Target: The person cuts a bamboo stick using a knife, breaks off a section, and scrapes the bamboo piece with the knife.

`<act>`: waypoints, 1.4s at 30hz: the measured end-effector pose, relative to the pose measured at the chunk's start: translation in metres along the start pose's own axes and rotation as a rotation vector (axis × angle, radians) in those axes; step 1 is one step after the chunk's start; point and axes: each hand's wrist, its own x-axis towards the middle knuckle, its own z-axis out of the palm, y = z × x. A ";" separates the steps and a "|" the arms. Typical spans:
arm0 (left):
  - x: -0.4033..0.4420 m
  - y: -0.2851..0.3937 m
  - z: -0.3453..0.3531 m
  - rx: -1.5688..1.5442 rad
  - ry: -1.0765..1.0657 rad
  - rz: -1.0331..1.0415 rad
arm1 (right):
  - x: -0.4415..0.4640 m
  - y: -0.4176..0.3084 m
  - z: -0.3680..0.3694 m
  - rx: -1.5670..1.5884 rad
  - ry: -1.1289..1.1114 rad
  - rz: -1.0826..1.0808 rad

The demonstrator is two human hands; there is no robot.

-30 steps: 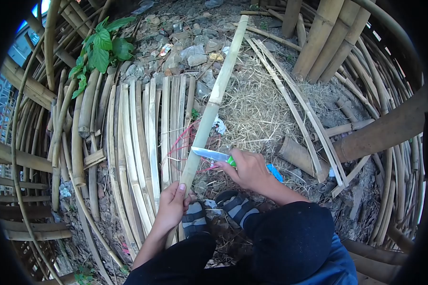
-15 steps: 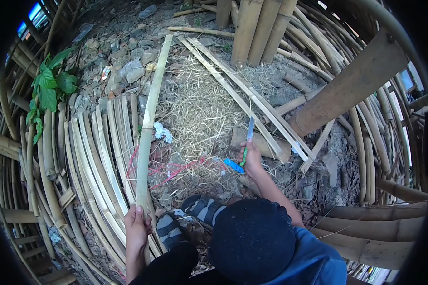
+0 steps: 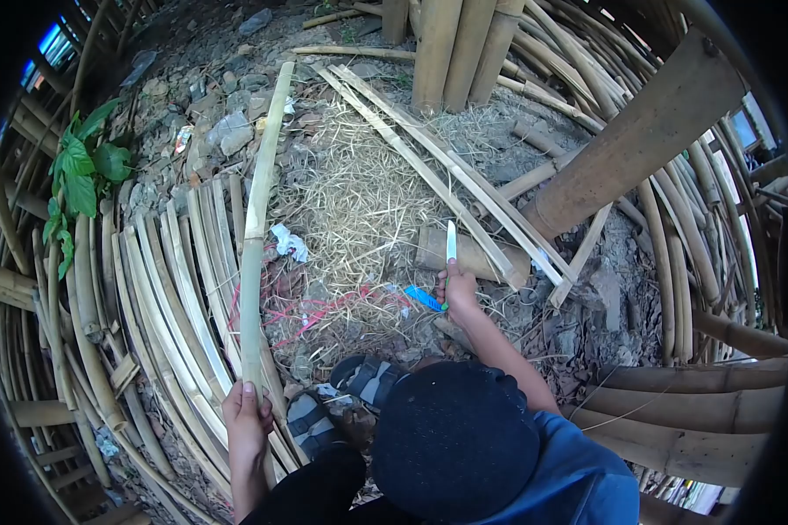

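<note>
A long pale bamboo strip [image 3: 251, 254] stands up and away from my left hand [image 3: 247, 413], whose fingers are wrapped round its near end. My right hand [image 3: 458, 290] grips a knife [image 3: 451, 241] by its green handle, blade pointing away from me and apart from the strip. Just left of that hand, a blue object [image 3: 423, 298] lies on the ground. Pale shavings [image 3: 368, 201] are spread between the strip and two long split pieces [image 3: 451, 166].
Many split strips [image 3: 171, 297] lie side by side at the left. Thick bamboo poles [image 3: 643, 131] rise at the right and top. Red string [image 3: 311, 315] and white scrap [image 3: 289, 243] lie on the ground. A green plant [image 3: 79, 171] is at the left.
My right hand with the knife has moved right, off the strip where the blade lay a second ago. The view has shifted, and my left hand still holds the strip.
</note>
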 end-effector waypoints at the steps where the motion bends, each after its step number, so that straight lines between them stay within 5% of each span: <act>1: 0.000 0.000 0.000 0.000 -0.002 0.002 | -0.002 0.000 0.000 -0.014 0.021 -0.001; 15: 0.001 -0.004 -0.004 -0.004 -0.006 0.003 | -0.053 0.038 -0.043 -0.143 -0.040 -0.034; 21: -0.002 0.002 -0.001 -0.041 0.004 -0.030 | -0.069 0.038 -0.045 -0.404 -0.166 -0.411; 33: 0.005 -0.015 -0.008 -0.022 0.035 -0.045 | -0.091 -0.034 0.018 -0.492 -0.343 -0.622; 35: 0.012 -0.039 -0.012 0.643 0.239 0.339 | -0.093 -0.030 0.017 -0.550 -0.342 -0.629; 36: 0.012 -0.045 -0.011 0.717 0.275 0.294 | -0.094 -0.028 0.016 -0.557 -0.358 -0.623; 42: 0.011 -0.094 -0.036 0.580 0.149 0.146 | -0.105 -0.026 0.015 -0.644 -0.375 -0.712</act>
